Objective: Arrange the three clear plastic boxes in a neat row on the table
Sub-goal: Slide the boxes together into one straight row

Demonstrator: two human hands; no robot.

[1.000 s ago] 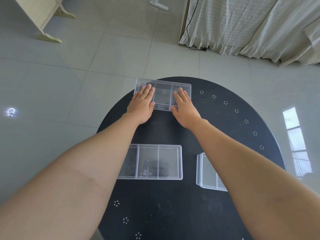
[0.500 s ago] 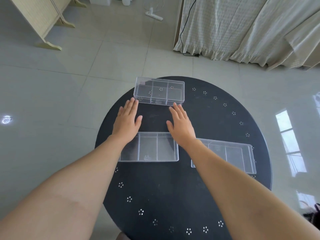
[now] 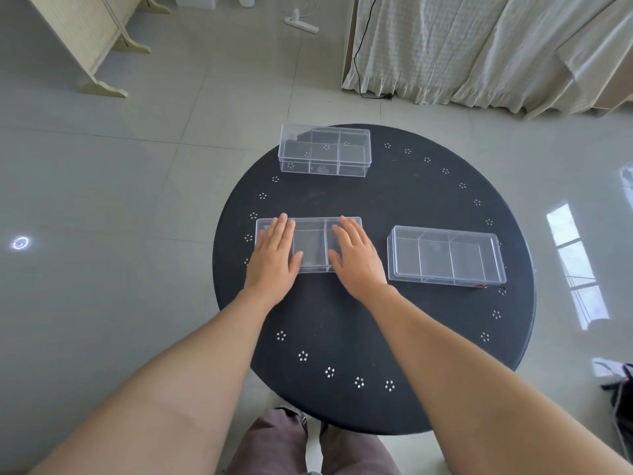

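Your left hand [image 3: 274, 260] and right hand [image 3: 356, 260] lie flat, fingers open, gripping nothing, on the middle box [image 3: 310, 245]; the far box [image 3: 325, 150] and the right box [image 3: 445, 255] beside it hold nothing.

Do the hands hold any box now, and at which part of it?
Neither hand grips anything. The left hand and right hand lie flat, palms down, on the two ends of the near-left clear box; no fingers curl around it.

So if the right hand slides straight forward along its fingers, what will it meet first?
Probably nothing for a while: the right hand lies flat on the middle box, fingers pointing away. Past bare table, the far box comes next, perhaps only its right end.
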